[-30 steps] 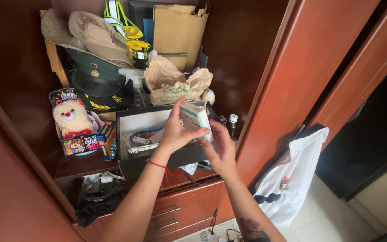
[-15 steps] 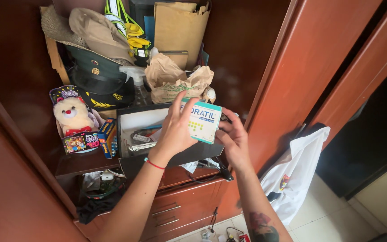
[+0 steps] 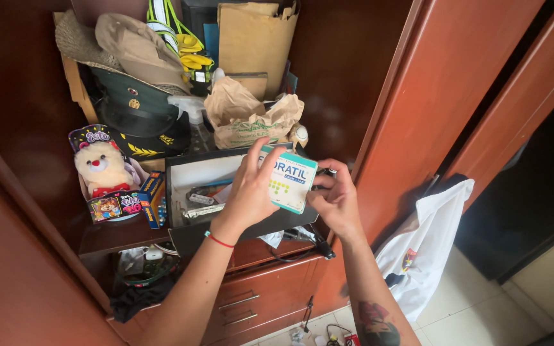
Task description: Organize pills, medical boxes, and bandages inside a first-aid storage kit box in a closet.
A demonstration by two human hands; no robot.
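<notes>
My left hand (image 3: 249,192) and my right hand (image 3: 339,200) hold a small white and teal cardboard box (image 3: 290,180) between them, its printed face turned toward me. The left fingers grip its left and top edge, the right fingers its right side. The box hovers over an open dark box (image 3: 187,173) that sits on a wardrobe shelf and holds metal tools. A red band circles my left wrist.
The shelf is crowded: a plush toy in a package (image 3: 101,170), a dark peaked cap (image 3: 137,109), a crumpled brown paper bag (image 3: 248,118), a tall paper bag (image 3: 256,40), yellow gloves (image 3: 190,54). Drawers (image 3: 258,301) lie below. A white cloth (image 3: 428,247) hangs by the wardrobe door (image 3: 456,90).
The small box has been turned from edge-on so its printed face shows, and both hands have drifted slightly right and down.
</notes>
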